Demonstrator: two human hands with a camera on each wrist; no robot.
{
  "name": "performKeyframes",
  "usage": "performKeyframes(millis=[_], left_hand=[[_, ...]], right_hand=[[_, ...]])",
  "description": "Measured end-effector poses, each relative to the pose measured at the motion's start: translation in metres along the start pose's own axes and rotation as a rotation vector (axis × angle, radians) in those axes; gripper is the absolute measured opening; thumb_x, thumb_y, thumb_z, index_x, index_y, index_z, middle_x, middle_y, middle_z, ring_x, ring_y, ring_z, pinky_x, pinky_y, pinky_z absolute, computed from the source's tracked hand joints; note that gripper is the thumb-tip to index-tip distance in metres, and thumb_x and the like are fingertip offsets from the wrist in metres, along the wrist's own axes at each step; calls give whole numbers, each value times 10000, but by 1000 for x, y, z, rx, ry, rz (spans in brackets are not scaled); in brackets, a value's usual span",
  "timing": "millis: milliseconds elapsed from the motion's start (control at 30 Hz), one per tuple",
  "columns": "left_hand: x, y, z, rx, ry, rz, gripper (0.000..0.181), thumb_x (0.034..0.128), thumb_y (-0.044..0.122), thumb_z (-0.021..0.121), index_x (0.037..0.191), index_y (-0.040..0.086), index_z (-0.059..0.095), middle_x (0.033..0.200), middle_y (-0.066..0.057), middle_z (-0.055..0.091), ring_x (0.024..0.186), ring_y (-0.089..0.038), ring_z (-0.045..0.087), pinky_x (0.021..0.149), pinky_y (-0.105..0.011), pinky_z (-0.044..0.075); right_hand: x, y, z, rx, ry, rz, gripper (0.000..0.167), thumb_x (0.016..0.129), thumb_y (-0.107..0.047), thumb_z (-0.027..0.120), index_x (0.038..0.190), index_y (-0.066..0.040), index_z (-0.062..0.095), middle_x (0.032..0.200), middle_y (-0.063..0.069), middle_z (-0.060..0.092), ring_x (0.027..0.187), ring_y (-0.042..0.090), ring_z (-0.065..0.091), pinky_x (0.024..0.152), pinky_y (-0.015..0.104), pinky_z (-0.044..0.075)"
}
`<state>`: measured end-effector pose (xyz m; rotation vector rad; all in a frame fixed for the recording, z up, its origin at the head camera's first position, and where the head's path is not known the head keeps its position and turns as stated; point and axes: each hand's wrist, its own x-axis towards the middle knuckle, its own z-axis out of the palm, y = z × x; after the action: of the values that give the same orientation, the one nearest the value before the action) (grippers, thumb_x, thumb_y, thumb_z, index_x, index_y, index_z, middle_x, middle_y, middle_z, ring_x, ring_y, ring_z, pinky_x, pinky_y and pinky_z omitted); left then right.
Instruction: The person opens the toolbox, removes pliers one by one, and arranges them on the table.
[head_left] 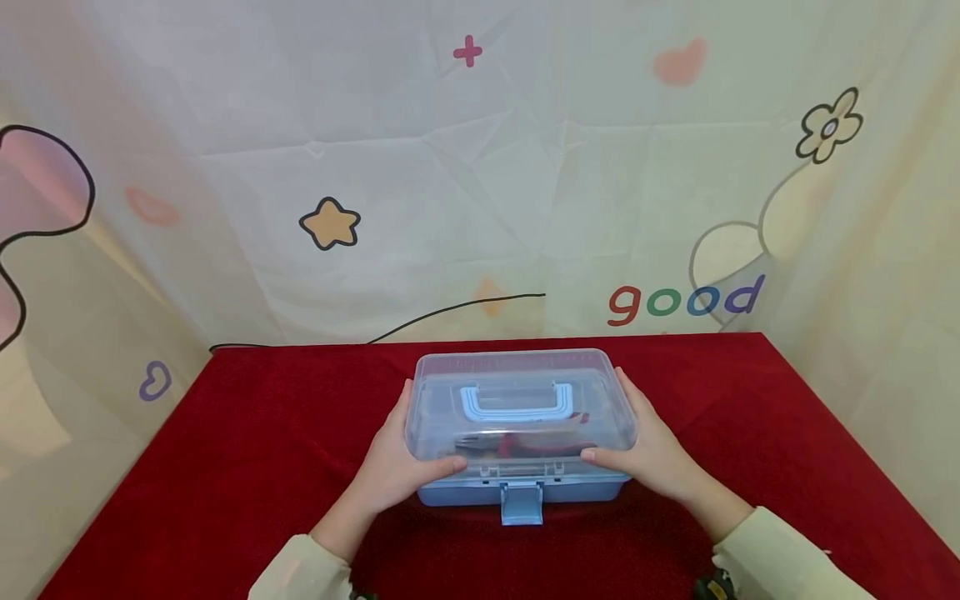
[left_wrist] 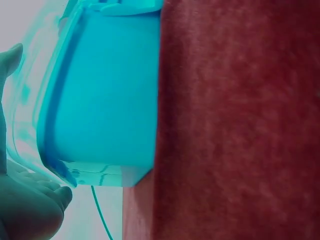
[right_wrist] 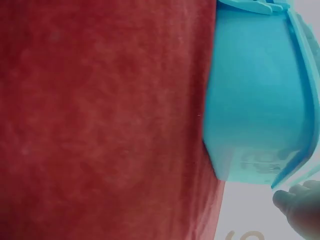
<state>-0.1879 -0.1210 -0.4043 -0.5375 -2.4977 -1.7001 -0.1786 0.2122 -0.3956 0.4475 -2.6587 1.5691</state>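
A plastic storage box (head_left: 457, 493) with a blue base and a clear lid (head_left: 442, 375) stands on the red cloth. A light blue handle (head_left: 517, 413) lies on the lid, and the front latch (head_left: 521, 505) hangs down, unfastened. Through the lid show dark and red items (head_left: 517, 443), too blurred to name. My left hand (head_left: 397, 460) holds the lid's left side, thumb over its front corner and fingers along the side. My right hand (head_left: 654, 454) grips the right side in the same way. Both wrist views show the blue base (left_wrist: 105, 90) below the fingers.
Red cloth (head_left: 247, 467) covers the table around the box. A pale printed curtain (head_left: 420, 208) hangs behind the table and along both sides.
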Motion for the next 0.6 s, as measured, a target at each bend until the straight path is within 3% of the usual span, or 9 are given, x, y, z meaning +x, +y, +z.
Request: performKeyframes(millis=[300, 467, 600], left_hand=[[5, 11, -6, 11, -13, -74, 1017, 623, 379, 853, 1441, 359, 248, 1278, 89, 474, 1153, -193, 485, 831, -400, 558], [8, 15, -8, -8, -35, -66, 960, 628, 375, 855, 1405, 355, 292, 1275, 83, 484, 1158, -197, 490, 842, -410, 554], [11, 16, -10, -24, -57, -56, 912, 653, 350, 845, 1391, 357, 308, 1273, 83, 491, 1160, -199, 493, 860, -412, 545]], right_hand=[[6, -7, -6, -105, 18, 13, 1054, 751, -353, 768, 1529, -161, 83, 1480, 156, 308, 1260, 385, 398, 913, 616, 465], [11, -10, -10, -160, 20, 47, 1034, 731, -426, 771, 1523, -242, 133, 1409, 122, 420, 1206, 354, 478, 866, 568, 513], [13, -12, -13, -205, 15, 74, 1029, 726, -469, 761, 1521, -231, 154, 1390, 120, 453, 1177, 338, 505, 854, 536, 529]])
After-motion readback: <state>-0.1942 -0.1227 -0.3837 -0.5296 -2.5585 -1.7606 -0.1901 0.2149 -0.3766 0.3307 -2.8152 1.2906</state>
